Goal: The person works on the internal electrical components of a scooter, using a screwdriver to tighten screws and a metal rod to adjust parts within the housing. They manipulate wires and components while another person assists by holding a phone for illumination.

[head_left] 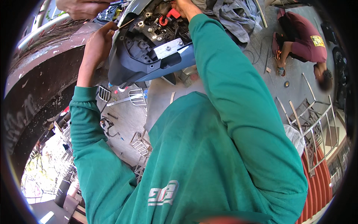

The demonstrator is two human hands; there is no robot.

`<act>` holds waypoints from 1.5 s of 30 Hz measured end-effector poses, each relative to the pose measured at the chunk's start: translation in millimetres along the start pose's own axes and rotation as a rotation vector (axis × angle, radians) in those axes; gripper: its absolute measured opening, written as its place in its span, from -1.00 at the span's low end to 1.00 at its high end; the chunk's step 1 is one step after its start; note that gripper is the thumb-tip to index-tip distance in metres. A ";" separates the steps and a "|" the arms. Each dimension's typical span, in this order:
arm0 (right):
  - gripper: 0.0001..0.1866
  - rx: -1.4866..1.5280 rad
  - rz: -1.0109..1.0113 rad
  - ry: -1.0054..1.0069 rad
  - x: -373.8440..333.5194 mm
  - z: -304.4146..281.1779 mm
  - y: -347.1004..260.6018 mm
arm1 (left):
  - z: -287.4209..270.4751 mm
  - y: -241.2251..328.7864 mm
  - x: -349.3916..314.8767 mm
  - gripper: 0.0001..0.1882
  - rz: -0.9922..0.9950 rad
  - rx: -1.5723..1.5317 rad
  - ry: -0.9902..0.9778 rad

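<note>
In front of me is a motorcycle or scooter body section (175,63) with dark blue-grey panels and its black inside exposed. A silver metal plate (168,48) with bolts lies across it. My left hand (100,43) is at its left edge, fingers pinched on a thin tan rod (126,24) that points over the opening. At the top edge, my right hand (183,8) reaches into the far side, beside a bright red part (172,15). Its fingertips are mostly hidden or cut off. Another person's hand (82,8) hangs above my left one.
A person in a maroon shirt (307,35) bends low at the right, with orange sparks (278,55) near their feet. Metal tube frames (311,127) stand below them. Grey cloth (238,18) lies beside the body section. Metal racks (138,97) and loose pieces litter the floor.
</note>
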State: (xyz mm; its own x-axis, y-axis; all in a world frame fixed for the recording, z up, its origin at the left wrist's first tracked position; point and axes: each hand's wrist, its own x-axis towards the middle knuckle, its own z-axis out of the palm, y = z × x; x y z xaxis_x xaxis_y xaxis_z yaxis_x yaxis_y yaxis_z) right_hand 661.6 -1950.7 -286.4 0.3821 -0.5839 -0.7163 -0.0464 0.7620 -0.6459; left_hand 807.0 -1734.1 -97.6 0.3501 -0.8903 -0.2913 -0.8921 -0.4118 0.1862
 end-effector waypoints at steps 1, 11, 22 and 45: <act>-0.26 0.027 0.001 0.009 0.0 -0.1 1.1 | -0.8 -1.6 1.8 -0.78 -0.031 0.048 0.008; -0.12 0.096 0.077 -0.231 13.8 -4.4 7.6 | -10.6 -8.4 4.6 -0.81 0.007 -0.052 0.024; -0.15 0.091 0.000 -0.302 23.3 -13.8 17.4 | -28.3 -5.1 -9.5 -0.84 0.047 -0.005 0.144; -0.11 0.046 -0.067 -0.312 29.2 -19.5 24.4 | 54.6 -9.2 -4.7 -0.59 0.089 -0.057 0.448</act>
State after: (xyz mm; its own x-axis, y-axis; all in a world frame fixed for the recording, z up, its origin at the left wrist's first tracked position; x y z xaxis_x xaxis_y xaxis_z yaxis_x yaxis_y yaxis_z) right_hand 653.7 -1954.6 -328.2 0.6478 -0.5244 -0.5527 0.0274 0.7410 -0.6709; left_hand 798.0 -1715.5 -149.2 0.3732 -0.9138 0.1601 -0.9115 -0.3290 0.2468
